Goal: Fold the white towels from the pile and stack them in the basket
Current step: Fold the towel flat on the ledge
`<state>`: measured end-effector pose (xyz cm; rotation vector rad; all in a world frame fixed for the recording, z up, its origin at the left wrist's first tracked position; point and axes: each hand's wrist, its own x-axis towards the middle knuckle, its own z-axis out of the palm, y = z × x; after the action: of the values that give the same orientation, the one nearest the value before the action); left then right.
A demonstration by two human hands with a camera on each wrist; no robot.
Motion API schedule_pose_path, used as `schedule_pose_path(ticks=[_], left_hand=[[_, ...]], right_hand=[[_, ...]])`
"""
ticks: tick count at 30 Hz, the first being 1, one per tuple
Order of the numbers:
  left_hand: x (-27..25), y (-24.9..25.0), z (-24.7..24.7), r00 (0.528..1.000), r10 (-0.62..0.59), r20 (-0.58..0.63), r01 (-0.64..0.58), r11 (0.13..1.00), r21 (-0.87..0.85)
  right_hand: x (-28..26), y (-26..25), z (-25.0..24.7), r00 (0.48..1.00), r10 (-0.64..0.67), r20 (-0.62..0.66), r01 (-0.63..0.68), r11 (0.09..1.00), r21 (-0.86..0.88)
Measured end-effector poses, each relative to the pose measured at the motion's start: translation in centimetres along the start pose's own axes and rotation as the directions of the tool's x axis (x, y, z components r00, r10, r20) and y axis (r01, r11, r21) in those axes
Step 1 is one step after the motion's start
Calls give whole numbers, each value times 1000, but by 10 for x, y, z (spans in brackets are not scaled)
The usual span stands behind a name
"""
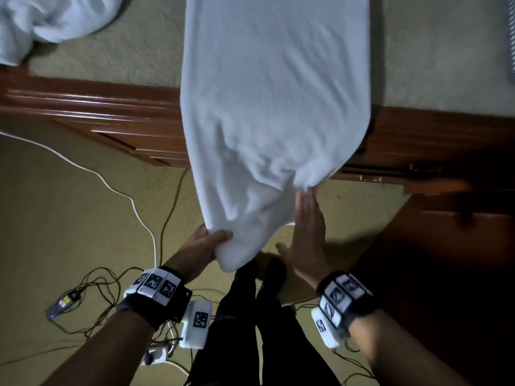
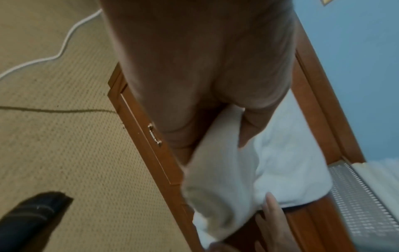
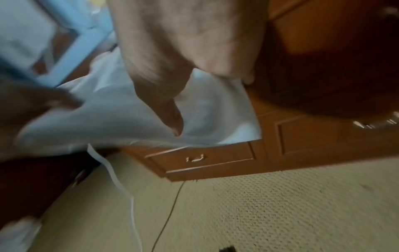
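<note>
A white towel [image 1: 273, 93] lies lengthwise on the beige counter [image 1: 125, 51], and its near end hangs over the front edge. My left hand [image 1: 214, 239] grips the towel's near left corner, thumb on top. To its right, my right hand [image 1: 306, 215] is flat with straight fingers, its fingertips touching the hanging edge. The left wrist view shows the towel [image 2: 226, 170] bunched below my palm. In the right wrist view my thumb [image 3: 170, 116] lies over the towel [image 3: 211, 109]. The pile of white towels [image 1: 41, 23] sits at the counter's far left. The grey perforated basket [image 2: 358, 204] stands at the right.
A wooden cabinet front [image 1: 111, 118] with drawers and metal handles [image 2: 155, 135] runs below the counter. White and dark cables [image 1: 133, 204] trail over the carpet to the left. My dark-trousered legs [image 1: 250, 316] stand below. Dark wooden furniture [image 1: 446, 246] is at right.
</note>
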<state>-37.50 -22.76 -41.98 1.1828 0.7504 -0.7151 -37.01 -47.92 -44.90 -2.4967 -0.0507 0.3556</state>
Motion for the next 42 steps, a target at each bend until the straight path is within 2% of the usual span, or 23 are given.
schedule_pose_path(ticks=[2,4,7,9,12,14,16,23,27,29,32,34,35,38,42], left_hand=[[-19,-2,9,999,0,43,2,998,-55],[-37,1,17,993,5,119,8,995,-103],[-59,9,25,975,10,224,25,988,-151],[-71,18,22,969,8,247,25,991,-130],[-84,25,13,973,0,233,4,1000,-17],[-91,26,5,986,-12,168,11,1000,12],[-97,25,-3,995,-13,94,11,1000,21],[-123,31,-2,999,29,35,-32,995,91],[-150,51,5,994,109,11,-109,985,135],[-166,62,9,986,164,16,-165,974,157],[-185,78,22,967,248,51,-253,946,200],[-193,87,35,957,283,59,-288,922,260],[-195,90,43,953,295,68,-302,906,295],[-197,97,62,943,324,77,-330,876,351],[-196,96,66,946,324,1,-316,921,229]], right_hand=[[-33,-11,3,982,-182,56,187,974,-128],[-49,-24,5,963,-263,66,270,950,-158],[-42,-29,-1,933,-346,-96,330,932,-148],[-26,-15,-16,922,-353,-157,332,932,-144],[-20,15,-38,926,-353,-133,340,934,-112],[-29,29,-51,927,-368,-77,355,924,-145],[-40,39,-64,929,-363,-71,345,921,-181],[-64,24,-111,922,-372,-109,318,887,-336],[-70,18,-149,940,-323,-113,273,906,-323],[-71,9,-167,945,-320,-68,289,914,-284],[-72,-7,-185,974,-146,173,194,931,-308],[-77,-15,-187,921,13,389,109,951,-290],[-79,-19,-186,893,34,448,76,972,-224],[-76,-27,-177,897,40,440,-43,999,-2],[-53,-17,-152,884,227,408,-320,931,177]])
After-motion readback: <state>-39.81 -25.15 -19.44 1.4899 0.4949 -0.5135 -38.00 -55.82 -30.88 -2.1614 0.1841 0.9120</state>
